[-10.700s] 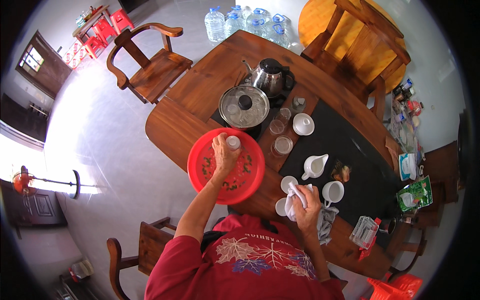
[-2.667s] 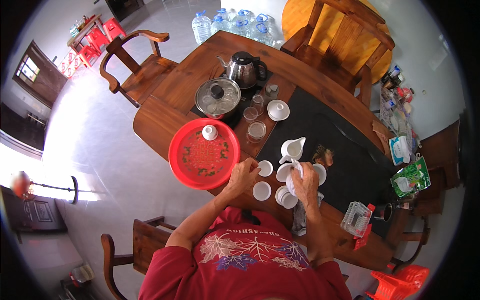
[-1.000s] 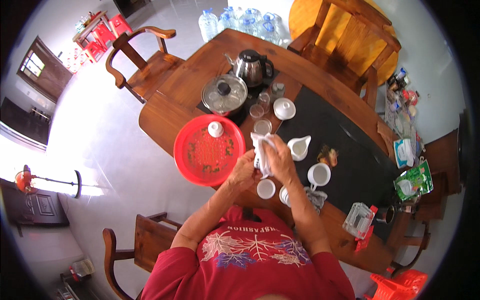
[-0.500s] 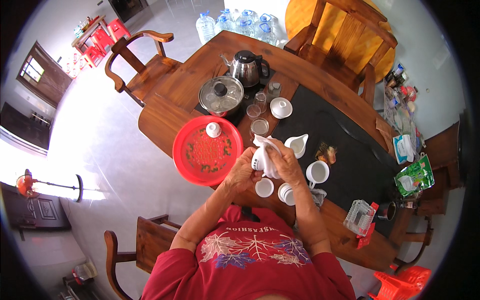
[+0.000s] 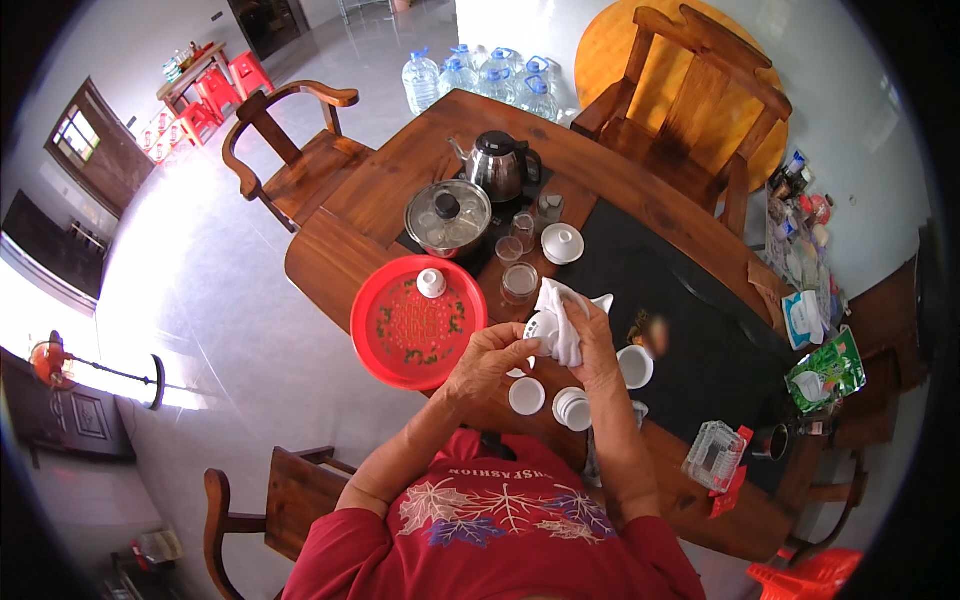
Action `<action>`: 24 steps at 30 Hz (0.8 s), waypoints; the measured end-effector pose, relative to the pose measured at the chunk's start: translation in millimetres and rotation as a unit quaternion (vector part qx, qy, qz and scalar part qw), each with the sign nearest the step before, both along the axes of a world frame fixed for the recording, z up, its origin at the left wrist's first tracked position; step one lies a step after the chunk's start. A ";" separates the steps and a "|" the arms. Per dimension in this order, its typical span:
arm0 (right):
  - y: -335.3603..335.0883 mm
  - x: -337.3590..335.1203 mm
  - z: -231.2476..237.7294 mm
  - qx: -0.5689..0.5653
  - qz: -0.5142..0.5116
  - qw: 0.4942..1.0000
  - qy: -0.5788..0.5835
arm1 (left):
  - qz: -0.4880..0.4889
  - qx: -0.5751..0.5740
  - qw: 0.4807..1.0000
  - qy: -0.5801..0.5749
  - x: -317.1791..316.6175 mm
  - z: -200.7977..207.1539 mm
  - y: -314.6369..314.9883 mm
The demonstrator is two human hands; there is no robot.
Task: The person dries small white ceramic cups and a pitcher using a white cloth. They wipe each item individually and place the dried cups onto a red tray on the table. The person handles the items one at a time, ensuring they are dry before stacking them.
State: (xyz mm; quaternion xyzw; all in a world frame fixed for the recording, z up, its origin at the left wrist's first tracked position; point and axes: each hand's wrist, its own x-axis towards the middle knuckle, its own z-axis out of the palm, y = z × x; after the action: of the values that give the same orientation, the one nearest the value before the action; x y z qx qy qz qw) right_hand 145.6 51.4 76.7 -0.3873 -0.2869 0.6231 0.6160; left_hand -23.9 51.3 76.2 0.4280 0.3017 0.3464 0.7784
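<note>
My left hand (image 5: pixel 490 360) pinches a small white teacup (image 5: pixel 541 328) with dark marks on its side. A white cloth (image 5: pixel 566 342) is bunched against the cup, and my right hand (image 5: pixel 594 348) is closed around it. Both hands are above the table's near edge. Below them stand a single white cup (image 5: pixel 527 396) and a stack of white cups (image 5: pixel 572 410). To the right of my right hand is a white mug-like vessel (image 5: pixel 635 367). A white pitcher (image 5: pixel 604 301) shows only its spout behind that hand. On the left, another small cup (image 5: pixel 431 284) sits on a red round tray (image 5: pixel 368 352).
Behind the hands are glass cups (image 5: pixel 519 284), a white lidded bowl (image 5: pixel 563 244), a lidded steel pot (image 5: pixel 448 220) and a kettle (image 5: pixel 497 165). A clear plastic box (image 5: pixel 715 456) and a green pouch (image 5: pixel 826 370) lie right. Wooden chairs (image 5: pixel 300 160) surround the table.
The cup has turned in my hands, and the cloth now covers more of its right side. My grip stays on both. The whole view has shifted slightly, so the table appears lower.
</note>
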 end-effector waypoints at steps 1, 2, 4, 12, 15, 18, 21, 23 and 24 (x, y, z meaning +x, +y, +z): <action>-0.1 -1.9 1.4 0.020 -0.012 0.996 -0.085 | 0.013 -0.004 1.000 -0.023 -1.4 -7.4 3.0; -4.8 -4.6 6.1 0.052 -0.023 0.978 -0.200 | 0.029 -0.030 0.998 -0.043 -1.6 -9.9 3.5; -10.4 -14.3 10.1 0.175 -0.113 0.877 -0.434 | 0.059 -0.086 0.991 -0.083 1.5 -13.5 1.7; -31.2 -34.4 4.7 0.326 -0.192 0.721 -0.581 | 0.065 -0.210 0.945 -0.241 5.0 -12.6 -3.5; -26.7 -26.8 12.4 0.226 -0.179 0.829 -0.480 | 0.049 -0.166 0.944 -0.282 6.2 -18.7 -6.3; -25.0 -18.3 17.6 0.182 -0.134 0.881 -0.416 | 0.041 -0.148 0.938 -0.311 2.4 -25.8 -4.4; -32.6 -21.3 29.7 0.262 -0.134 0.817 -0.496 | 0.058 -0.153 0.940 -0.298 4.4 -23.4 -5.6; -36.5 -19.4 29.2 0.300 -0.118 0.772 -0.548 | 0.078 -0.151 0.951 -0.258 7.4 -15.6 -7.8; -37.7 -19.3 29.3 0.317 -0.111 0.748 -0.572 | 0.087 -0.150 0.956 -0.236 7.5 -10.8 -8.9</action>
State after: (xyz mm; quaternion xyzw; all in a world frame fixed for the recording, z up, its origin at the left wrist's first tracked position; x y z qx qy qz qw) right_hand 126.3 13.6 106.0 -0.4827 -0.7215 0.0852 0.4890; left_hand -16.4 42.4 65.5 0.1848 0.1935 0.4545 0.8496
